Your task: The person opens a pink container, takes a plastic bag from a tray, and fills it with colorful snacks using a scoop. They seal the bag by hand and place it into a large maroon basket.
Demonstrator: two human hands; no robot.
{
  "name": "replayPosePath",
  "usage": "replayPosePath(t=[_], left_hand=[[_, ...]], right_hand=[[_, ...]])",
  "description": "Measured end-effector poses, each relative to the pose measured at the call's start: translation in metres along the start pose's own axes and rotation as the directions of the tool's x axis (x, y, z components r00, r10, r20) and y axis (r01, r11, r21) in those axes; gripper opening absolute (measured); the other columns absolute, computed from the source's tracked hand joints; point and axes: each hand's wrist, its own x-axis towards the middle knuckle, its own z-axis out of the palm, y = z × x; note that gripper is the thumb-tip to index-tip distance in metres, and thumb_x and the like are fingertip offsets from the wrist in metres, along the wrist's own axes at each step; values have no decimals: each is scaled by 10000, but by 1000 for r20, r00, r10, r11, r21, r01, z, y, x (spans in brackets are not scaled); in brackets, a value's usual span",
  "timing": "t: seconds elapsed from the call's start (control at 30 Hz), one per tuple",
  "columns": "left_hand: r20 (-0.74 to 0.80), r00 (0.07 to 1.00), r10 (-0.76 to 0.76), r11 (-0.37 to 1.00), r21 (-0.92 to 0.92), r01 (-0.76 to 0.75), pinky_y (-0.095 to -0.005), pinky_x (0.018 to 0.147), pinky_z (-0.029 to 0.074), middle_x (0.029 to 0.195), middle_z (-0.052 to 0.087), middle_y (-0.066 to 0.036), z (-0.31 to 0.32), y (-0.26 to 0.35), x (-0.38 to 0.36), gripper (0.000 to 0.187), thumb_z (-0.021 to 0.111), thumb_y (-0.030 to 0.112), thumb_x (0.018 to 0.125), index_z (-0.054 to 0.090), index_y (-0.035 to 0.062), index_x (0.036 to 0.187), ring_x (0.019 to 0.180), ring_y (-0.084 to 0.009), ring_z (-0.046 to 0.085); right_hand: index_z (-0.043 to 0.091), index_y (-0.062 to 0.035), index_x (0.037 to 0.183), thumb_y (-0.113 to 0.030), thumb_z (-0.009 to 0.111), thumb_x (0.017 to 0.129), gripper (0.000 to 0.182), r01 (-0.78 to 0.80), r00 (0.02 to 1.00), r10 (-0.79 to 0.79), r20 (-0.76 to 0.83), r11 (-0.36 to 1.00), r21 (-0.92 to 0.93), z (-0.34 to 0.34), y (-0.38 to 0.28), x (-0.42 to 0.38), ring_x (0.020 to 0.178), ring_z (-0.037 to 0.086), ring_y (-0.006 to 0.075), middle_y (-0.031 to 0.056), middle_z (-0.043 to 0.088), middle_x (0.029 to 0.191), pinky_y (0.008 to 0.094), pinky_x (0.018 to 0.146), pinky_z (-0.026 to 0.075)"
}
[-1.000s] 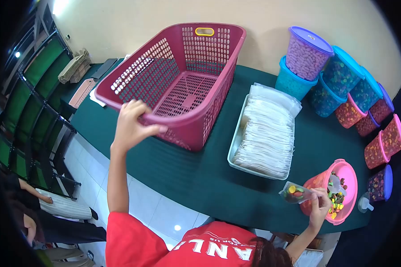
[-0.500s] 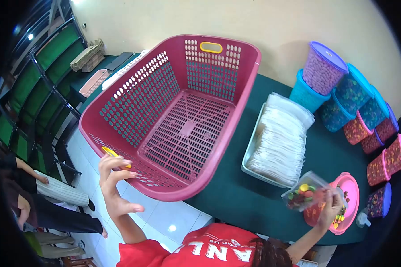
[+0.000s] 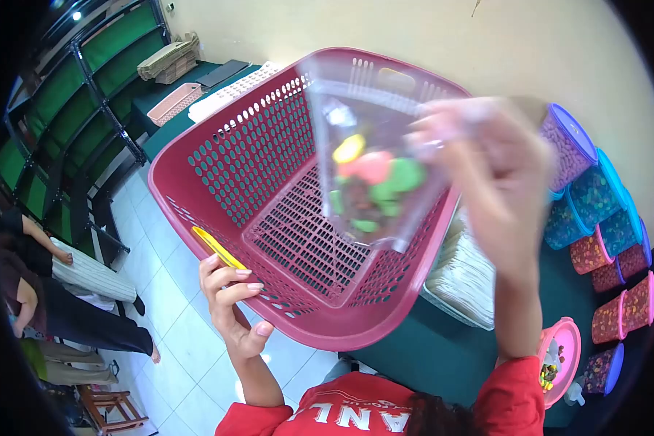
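My right hand (image 3: 487,167), blurred by motion, pinches the top edge of a clear plastic pouch (image 3: 374,182). Yellow, green, red and brown pieces, blurred, lie in the lower part of the pouch. It hangs in front of a large maroon plastic basket (image 3: 378,327) in this view, with the basket's slatted floor visible behind it. Close to the basket's near left rim and its yellow handle grip (image 3: 218,248) is my left hand (image 3: 234,309), fingers apart and thumb stretched out.
White plastic pouches (image 3: 461,272) stand packed in a tray right of the basket. A pink bowl (image 3: 572,349) holds colourful pieces. Lidded tubs (image 3: 596,192) line the right side. Black shelving (image 3: 87,94) and other people's legs (image 3: 94,320) show at left.
My right hand has carried the pouch from beside the pink bowl up and left, in front of the basket. My left hand stays by the basket's handle grip. The view has shifted.
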Motion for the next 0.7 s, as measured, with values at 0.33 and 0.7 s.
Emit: replayPosePath(t=[0.33, 0.7], left_hand=[[258, 950, -175, 978, -66, 198, -247, 631, 436, 875, 627, -91, 2, 35, 111, 246, 654, 107, 723, 612, -22, 928, 743, -129, 555], [370, 929, 8, 990, 129, -60, -283, 621, 431, 704, 619, -89, 8, 30, 111, 113, 668, 102, 715, 640, 6, 768, 611, -198, 572]], right_hand=[[609, 75, 844, -23, 573, 815, 109, -323, 925, 244, 290, 908, 266, 31, 20, -15, 667, 530, 41, 55, 599, 715, 171, 538, 441], [614, 42, 734, -40, 642, 715, 88, -175, 960, 169, 222, 985, 4, 23, 34, -28, 542, 611, 150, 132, 604, 612, 253, 510, 466]])
